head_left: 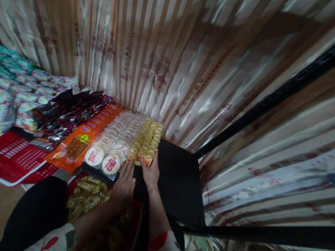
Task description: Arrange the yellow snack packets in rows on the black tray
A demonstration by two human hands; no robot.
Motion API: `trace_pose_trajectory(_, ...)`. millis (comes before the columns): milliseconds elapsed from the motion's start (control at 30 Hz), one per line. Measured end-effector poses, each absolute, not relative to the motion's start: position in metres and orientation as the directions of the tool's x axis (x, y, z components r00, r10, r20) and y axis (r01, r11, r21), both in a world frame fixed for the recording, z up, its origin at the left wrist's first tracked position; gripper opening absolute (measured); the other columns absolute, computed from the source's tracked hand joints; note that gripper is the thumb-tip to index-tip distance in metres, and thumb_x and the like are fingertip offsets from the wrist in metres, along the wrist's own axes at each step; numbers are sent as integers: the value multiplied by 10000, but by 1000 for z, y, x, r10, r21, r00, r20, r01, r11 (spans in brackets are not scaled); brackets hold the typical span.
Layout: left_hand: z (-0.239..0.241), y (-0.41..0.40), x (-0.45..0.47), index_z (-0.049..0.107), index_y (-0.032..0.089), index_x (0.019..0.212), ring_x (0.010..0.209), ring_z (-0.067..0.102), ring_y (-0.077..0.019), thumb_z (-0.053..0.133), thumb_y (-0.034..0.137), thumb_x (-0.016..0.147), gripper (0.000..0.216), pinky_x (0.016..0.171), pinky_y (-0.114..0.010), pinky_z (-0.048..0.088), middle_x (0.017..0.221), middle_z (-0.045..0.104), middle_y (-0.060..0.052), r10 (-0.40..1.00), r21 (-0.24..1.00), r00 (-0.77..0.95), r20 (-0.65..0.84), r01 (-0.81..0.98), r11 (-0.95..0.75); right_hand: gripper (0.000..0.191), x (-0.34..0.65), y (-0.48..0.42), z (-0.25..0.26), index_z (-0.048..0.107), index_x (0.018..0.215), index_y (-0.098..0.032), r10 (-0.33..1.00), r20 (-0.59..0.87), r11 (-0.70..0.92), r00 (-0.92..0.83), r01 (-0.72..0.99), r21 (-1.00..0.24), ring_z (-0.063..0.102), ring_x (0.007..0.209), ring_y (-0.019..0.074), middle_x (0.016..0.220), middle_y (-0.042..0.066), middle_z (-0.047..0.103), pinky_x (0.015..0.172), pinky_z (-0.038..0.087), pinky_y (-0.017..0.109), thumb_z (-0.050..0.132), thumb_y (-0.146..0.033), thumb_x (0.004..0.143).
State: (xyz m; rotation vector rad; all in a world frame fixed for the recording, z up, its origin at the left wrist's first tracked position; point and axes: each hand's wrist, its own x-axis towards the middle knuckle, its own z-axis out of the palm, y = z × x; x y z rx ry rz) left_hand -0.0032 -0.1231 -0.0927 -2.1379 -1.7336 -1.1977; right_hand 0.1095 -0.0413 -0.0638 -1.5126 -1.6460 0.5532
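Observation:
My left hand (124, 183) lies flat with fingers stretched out on the near edge of the black shelf (177, 179), just below the rows of clear-wrapped round cakes (115, 144). My right hand (149, 170) reaches to the near end of the rows of small yellow packets (148, 139); its fingertips touch the nearest packets, and I cannot make out whether they grip one. Both forearms come up from the bottom of the view in patterned sleeves.
Orange snack packs (82, 145), dark red-black packets (65, 114) and green-and-white packets (7, 80) fill the display to the left over red sheets (10, 154). A bag of gold-wrapped sweets (87, 195) lies below. Striped shiny fabric (168, 47) hangs behind and to the right.

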Motion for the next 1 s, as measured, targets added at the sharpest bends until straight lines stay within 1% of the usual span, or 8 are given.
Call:
trace_pose_trajectory(167,-95,-120,-7,312,50,1362,1348,253,-255,284,166,898,480,1018,-459,395,1377,409,-183,758,353,37,651,870,-345,765,110,-42,-64,215,1417,-193,961,269,174,67,608,-774,362,1293,249,1435,99,341,1030,336,415,505,-507,783)
trace_pose_trajectory(267,-92,-122,-8,327,45,1354,1346,258,-252,290,164,895,476,1021,-447,395,1379,406,-183,764,352,47,644,868,-349,770,109,-42,-64,227,1415,-174,959,273,173,75,608,-774,350,1298,249,1429,111,348,1039,324,416,502,-515,781)
trace_pose_trajectory(367,-90,-123,-7,333,43,1350,1350,249,-251,296,169,892,476,1027,-444,388,1391,390,-180,773,361,41,633,867,-342,759,108,-43,-64,247,1408,-182,957,278,177,77,606,-775,350,1298,245,1422,105,361,1045,317,415,502,-522,780)
trace_pose_trajectory(567,-90,-124,-2,396,24,1291,1335,282,-254,318,142,881,434,1020,-449,391,1361,425,-195,746,343,14,666,882,-323,738,107,-43,-64,281,1393,-177,947,314,208,71,610,-764,316,1317,235,1433,101,342,1068,289,412,501,-526,781)
trace_pose_trajectory(733,-84,-129,-2,460,53,1239,1343,261,-260,319,138,880,395,1036,-483,360,1380,399,-188,776,401,-21,630,865,-302,777,107,-44,-62,277,1394,-150,937,338,221,84,606,-764,246,1346,246,1454,116,292,1091,245,420,531,-524,762)
trace_pose_trajectory(800,-83,-131,-4,479,80,1231,1336,278,-257,314,135,877,395,1034,-491,360,1385,399,-171,784,415,-23,620,858,-303,797,106,-44,-61,267,1397,-151,939,329,208,98,602,-771,261,1339,250,1448,118,304,1082,259,423,550,-519,748)
trace_pose_trajectory(900,-83,-133,-6,494,117,1233,1309,327,-254,310,129,868,409,1016,-485,378,1358,443,-148,786,394,26,617,854,-338,828,106,-45,-59,247,1402,-162,945,306,181,115,595,-783,322,1308,254,1428,120,340,1057,301,421,578,-506,725)
trace_pose_trajectory(1000,-82,-131,-2,425,119,1302,1269,393,-234,278,127,872,455,996,-443,408,1322,485,-144,788,397,78,611,831,-389,849,106,-46,-57,247,1401,-171,949,291,169,121,584,-794,356,1284,267,1417,123,355,1038,322,427,602,-494,701)
